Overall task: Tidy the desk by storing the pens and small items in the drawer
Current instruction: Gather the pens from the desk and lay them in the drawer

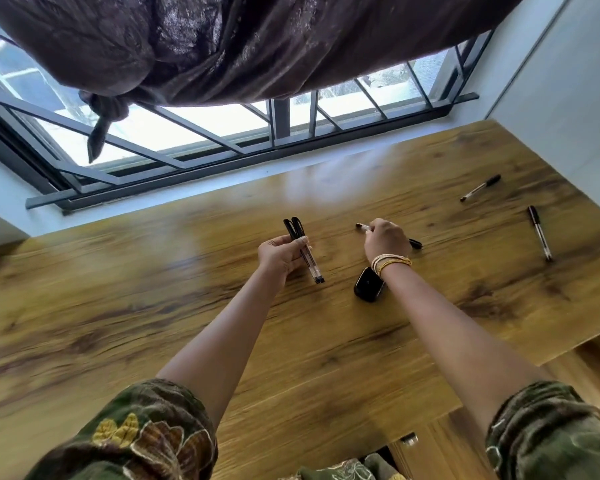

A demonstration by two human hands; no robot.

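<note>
**Pens in both hands, two more at the right edge**

I see my left hand [280, 255] closed around a small bundle of pens [303, 251], caps up toward the window side, tips pointing back at me, held just above the middle of the bench [118, 306]. My right hand [387, 239] is curled down over another pen [363, 227] lying on the bench a little farther right; its clear end sticks out to the left of my fingers and its dark cap shows past the hand on the right. I cannot tell whether that pen is lifted or only touched. Bangles [390, 262] sit on that wrist.

A small black case [369, 285] lies flat on the bench just under my right wrist, nearer to me than the pen.

Two loose pens lie well apart from my hands toward the right edge: one [480, 188] near the far right corner, angled, and one [539, 233] closer to the edge, pointing roughly toward me.

At the near edge, below the bench top, a drawer front with a metal knob [409, 439] shows; I cannot tell if it is open
</note>
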